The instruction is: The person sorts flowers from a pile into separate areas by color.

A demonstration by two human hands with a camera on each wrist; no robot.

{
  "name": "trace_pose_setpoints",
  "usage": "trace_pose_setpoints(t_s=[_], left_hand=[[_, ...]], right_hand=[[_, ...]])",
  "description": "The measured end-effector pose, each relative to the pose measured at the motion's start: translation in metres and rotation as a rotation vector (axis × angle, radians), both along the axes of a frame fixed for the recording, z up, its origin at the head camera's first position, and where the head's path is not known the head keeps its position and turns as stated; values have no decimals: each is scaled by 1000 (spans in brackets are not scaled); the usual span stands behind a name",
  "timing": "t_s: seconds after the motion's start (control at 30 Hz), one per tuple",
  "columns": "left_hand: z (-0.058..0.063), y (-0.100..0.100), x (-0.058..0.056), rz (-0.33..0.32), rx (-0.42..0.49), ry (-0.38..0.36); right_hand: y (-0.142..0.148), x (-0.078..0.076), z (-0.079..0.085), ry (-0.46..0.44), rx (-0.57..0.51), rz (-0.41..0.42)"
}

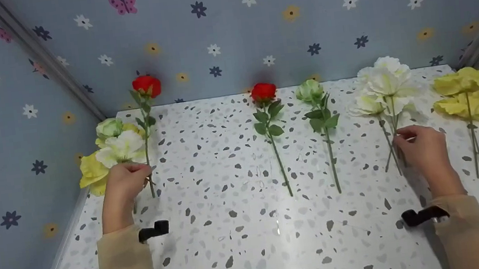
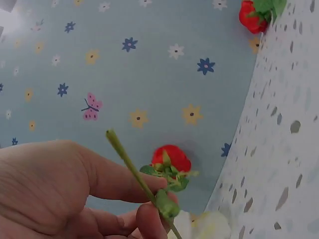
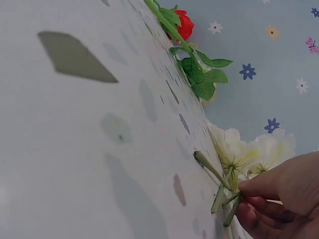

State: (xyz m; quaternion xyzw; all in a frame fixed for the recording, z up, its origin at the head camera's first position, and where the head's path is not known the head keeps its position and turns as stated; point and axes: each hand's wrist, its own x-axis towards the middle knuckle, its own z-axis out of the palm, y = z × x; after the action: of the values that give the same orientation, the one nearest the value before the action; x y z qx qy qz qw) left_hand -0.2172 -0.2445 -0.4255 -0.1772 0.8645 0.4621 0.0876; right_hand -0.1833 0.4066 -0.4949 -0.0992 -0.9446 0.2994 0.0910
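Observation:
My left hand (image 1: 126,186) pinches the stem of a red rose (image 1: 147,86) between thumb and fingers. Seen from the left wrist, the green stem (image 2: 130,164) slants through the fingertips, its cut end sticking up. Beside and behind that hand lie a white flower (image 1: 121,148), a pale green bloom (image 1: 109,127) and a yellow flower (image 1: 93,169). On the other side, my right hand (image 1: 427,151) grips stems of the white flowers (image 1: 389,79) low down. Several cut stem ends (image 3: 212,170) fan out past its fingertips in the right wrist view.
Between the hands, another red rose (image 1: 264,92) and a pale green flower (image 1: 310,91) lie on the speckled white table (image 1: 234,243). Yellow flowers (image 1: 467,95) lie at the far right. A patterned blue wall (image 1: 232,31) closes off the back, with side panels left and right.

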Motion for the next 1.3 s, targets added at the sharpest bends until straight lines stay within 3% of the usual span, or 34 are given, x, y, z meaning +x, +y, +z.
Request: trace_pose_setpoints(t_s=[0.2,0.47,0.77,0.9,1.07,1.3], left_hand=[[2,18,-1,-77,92,58],[-12,54,-7,-169,192,182],[-25,124,-5,-225,202,330],[-29,159,5,-289,191,392],[-34,199,25,-389,216,439],[-39,238,56,-532,278,507]], right_hand=[[1,1,0,-9,1,-4],[1,2,4,-22,-14,0],[-18,3,25,93,-48,-55],[-48,5,41,149,-151,-10],[-97,11,53,185,-346,134],[-159,27,53,137,-565,345]])
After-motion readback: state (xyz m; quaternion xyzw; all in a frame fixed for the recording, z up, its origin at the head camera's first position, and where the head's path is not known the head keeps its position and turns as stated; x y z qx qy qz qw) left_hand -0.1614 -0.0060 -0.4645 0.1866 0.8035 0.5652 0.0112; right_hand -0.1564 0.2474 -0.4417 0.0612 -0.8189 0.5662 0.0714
